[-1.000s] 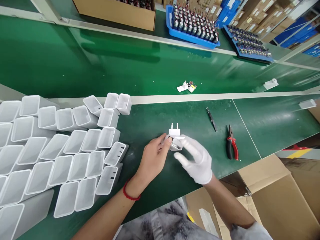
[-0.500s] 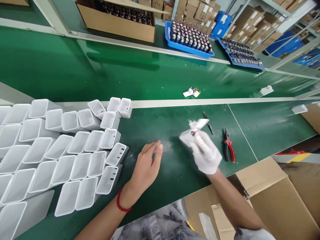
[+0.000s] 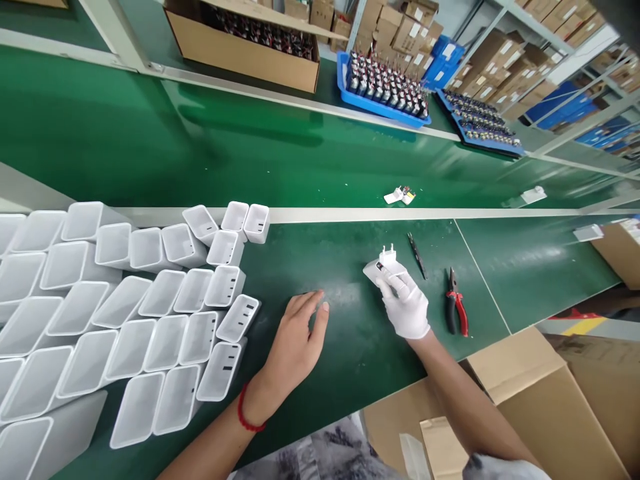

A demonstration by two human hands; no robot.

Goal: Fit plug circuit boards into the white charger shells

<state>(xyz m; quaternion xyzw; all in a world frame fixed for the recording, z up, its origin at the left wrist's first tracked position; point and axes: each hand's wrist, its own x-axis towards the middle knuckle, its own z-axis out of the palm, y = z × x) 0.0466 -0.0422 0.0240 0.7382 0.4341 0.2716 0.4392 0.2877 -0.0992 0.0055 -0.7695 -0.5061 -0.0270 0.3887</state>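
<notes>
In a white glove, my right hand (image 3: 407, 310) grips a white two-pin plug part (image 3: 388, 256) above the green bench, its two prongs pointing up and away. A small dark detail shows near the gloved fingertips. My left hand (image 3: 299, 337) is bare, with a red bracelet at the wrist. Its fingers are slightly bent, the thumb stands apart, and nothing is in it. Left of it stand rows of white plastic housings (image 3: 223, 370), open at the top, some with dark slots inside. To the right of the glove lie a slim black tool (image 3: 417, 256) and red-and-black pliers (image 3: 455, 305).
A blue tray (image 3: 385, 112) of small parts, a darker blue tray (image 3: 480, 127) and a cardboard box (image 3: 245, 50) stand on the upper shelf. Another small white plug assembly (image 3: 400, 195) lies beyond the pale bench strip. An open carton (image 3: 560, 407) sits at lower right.
The plug part in my gloved right hand has turned, so its prongs now show upright. That hand has shifted slightly; my left hand looks almost the same. The camera view has moved a little.
</notes>
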